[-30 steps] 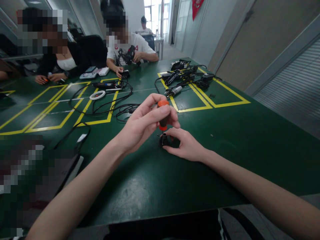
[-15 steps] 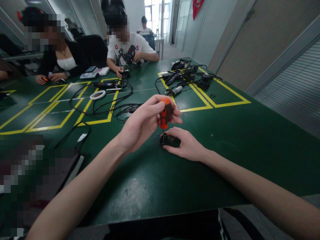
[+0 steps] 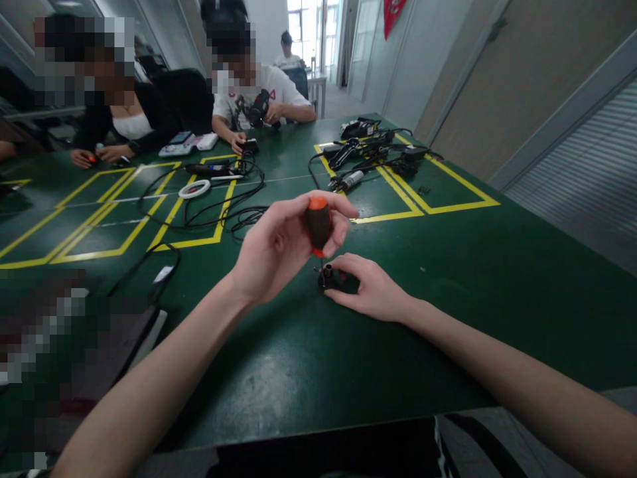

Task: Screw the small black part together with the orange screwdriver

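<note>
My left hand [image 3: 279, 245] is closed around the handle of an orange and dark grey screwdriver [image 3: 318, 226], which points down. Its thin shaft reaches a small round black part [image 3: 326, 280] on the green table [image 3: 308, 372]. A short tube sticks up from that part. From the right, my right hand [image 3: 365, 285] pinches the black part between thumb and fingers and holds it against the tabletop. Exactly where the screwdriver's tip sits is too small to make out.
Black cables [image 3: 243, 212] and a white tape roll [image 3: 194, 189] lie ahead to the left. More cables and tools [image 3: 358, 153] lie inside yellow tape lines at the far right. Two people sit across the table, one holding a black power tool [image 3: 259, 108].
The screwdriver handle has turned and shifted slightly left, with my left fingers changing position around it. My right hand and the black part stay in place.
</note>
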A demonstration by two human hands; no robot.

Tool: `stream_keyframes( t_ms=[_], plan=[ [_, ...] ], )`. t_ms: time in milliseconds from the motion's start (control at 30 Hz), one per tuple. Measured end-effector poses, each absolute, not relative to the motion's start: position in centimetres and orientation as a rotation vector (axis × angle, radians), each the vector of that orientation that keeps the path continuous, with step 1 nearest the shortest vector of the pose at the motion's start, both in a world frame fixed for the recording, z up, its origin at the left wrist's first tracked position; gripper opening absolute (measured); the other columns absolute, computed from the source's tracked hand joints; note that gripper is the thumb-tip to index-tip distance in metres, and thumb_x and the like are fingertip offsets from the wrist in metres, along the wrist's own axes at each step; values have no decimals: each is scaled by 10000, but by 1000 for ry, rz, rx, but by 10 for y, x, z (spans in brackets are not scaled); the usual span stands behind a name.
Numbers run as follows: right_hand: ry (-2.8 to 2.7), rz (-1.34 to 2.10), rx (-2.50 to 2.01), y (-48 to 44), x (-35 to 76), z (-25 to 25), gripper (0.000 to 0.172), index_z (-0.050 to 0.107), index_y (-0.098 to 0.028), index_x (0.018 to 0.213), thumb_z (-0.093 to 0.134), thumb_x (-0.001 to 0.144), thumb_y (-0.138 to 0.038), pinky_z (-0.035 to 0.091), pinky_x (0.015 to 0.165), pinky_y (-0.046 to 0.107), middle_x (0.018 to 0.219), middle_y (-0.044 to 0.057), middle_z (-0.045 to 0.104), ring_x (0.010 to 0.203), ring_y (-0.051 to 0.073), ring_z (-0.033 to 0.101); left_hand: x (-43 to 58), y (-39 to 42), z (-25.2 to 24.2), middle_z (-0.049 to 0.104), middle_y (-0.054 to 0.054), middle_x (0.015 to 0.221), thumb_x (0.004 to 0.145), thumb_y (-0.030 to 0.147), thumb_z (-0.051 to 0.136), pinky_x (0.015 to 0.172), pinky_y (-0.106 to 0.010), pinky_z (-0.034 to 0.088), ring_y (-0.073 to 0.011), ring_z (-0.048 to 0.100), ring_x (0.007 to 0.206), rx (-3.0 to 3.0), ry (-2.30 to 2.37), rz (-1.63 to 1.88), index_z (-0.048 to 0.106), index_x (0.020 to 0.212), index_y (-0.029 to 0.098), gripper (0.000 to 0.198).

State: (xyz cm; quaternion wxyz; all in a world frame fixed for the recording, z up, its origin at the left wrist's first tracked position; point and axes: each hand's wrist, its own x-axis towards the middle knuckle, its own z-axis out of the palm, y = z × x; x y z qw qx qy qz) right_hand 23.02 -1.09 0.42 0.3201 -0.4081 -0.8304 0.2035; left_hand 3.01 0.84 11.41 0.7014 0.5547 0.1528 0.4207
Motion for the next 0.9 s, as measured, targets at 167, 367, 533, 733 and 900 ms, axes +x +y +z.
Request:
stream_keyframes(
  t_ms=[167,367,533,733,900],
  plan=[
    [-2186,526,-1069,-11,231,3,236,696,-189,1103,718,880,-265,565,815,394,1013,84,776,871,231,700,30,10,110,730,-39,959,907,392,767,903,-329,583,-196,726,939,1252,322,932,662,1001,185,250],
    [-2169,550,-1055,-11,231,2,228,695,-176,1094,709,891,-278,578,831,422,1032,99,775,915,256,713,33,10,109,767,-7,902,867,369,853,765,-288,569,-149,712,771,1298,320,926,486,967,227,406],
    [-2168,538,-1049,-11,231,2,222,690,-185,1088,726,881,-258,582,842,406,1033,93,775,928,250,721,32,9,111,693,34,754,879,402,826,642,-231,493,-108,615,647,1295,329,979,509,962,223,373],
    [-2187,528,-1060,-11,230,2,231,696,-175,1092,727,883,-268,583,808,394,1013,95,780,872,236,717,31,9,117,712,-63,841,994,593,561,713,-303,552,-159,645,709,1294,306,923,671,974,148,459],
    [-2195,542,-1048,-10,231,2,213,693,-176,1084,723,892,-264,578,812,393,1005,88,775,876,236,713,32,9,113,715,-37,897,985,437,648,808,-296,574,-166,695,824,1291,330,928,620,969,177,262]
  ],
)
